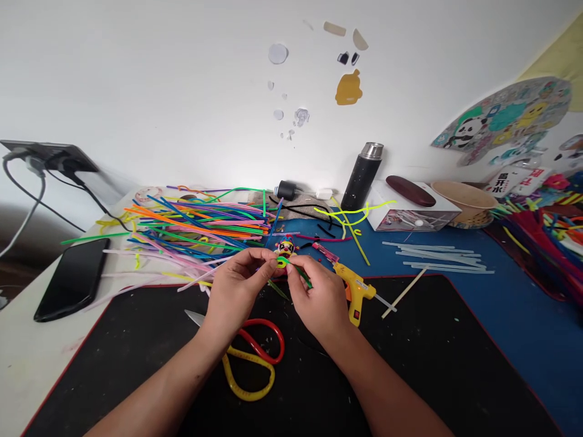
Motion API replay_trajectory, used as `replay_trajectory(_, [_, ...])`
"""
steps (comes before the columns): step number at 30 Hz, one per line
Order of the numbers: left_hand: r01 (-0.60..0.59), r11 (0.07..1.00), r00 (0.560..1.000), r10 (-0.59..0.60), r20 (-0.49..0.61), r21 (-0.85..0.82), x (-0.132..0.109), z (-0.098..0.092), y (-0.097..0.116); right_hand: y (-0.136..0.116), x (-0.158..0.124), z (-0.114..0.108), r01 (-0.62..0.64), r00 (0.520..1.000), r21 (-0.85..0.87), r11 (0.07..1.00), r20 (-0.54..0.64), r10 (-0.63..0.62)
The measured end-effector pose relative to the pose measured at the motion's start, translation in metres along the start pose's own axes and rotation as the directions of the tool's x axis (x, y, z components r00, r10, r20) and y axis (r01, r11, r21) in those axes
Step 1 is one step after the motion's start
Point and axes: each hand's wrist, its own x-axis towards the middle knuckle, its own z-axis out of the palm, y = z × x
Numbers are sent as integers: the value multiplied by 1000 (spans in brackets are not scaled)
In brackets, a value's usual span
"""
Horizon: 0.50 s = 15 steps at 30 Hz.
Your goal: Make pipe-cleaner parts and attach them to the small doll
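Note:
My left hand (237, 290) is closed in a pinch, thumb and forefinger on a curled end of a green pipe cleaner (283, 260). The same pipe cleaner runs into my right hand (319, 297), whose fingers are closed around its other part. Just behind the fingertips stands a small colourful figure (286, 246) with a clown-like face; its lower part is mostly hidden. Scissors (249, 397) with one red and one yellow handle lie below my left wrist. To the right of my right hand, a yellow glue gun (359, 290) rests on the mat.
A heap of coloured pipe cleaners (195, 224) spreads behind my left hand, with a black phone (71, 279) further left. Behind on the right stand a black thermos (361, 179) and a white drawer box (412, 209). Clear glue sticks (441, 260) lie before the box.

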Motion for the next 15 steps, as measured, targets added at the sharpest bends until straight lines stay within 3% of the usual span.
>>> replay_trajectory(9, [-13, 999, 999, 12, -39, -38, -4, 7, -3, 3, 0, 2, -24, 1000, -24, 999, 2, 24])
replay_trajectory(15, [-46, 999, 995, 46, -87, 5, -9, 9, -10, 2, 0, 4, -106, 994, 69, 992, 8, 105])
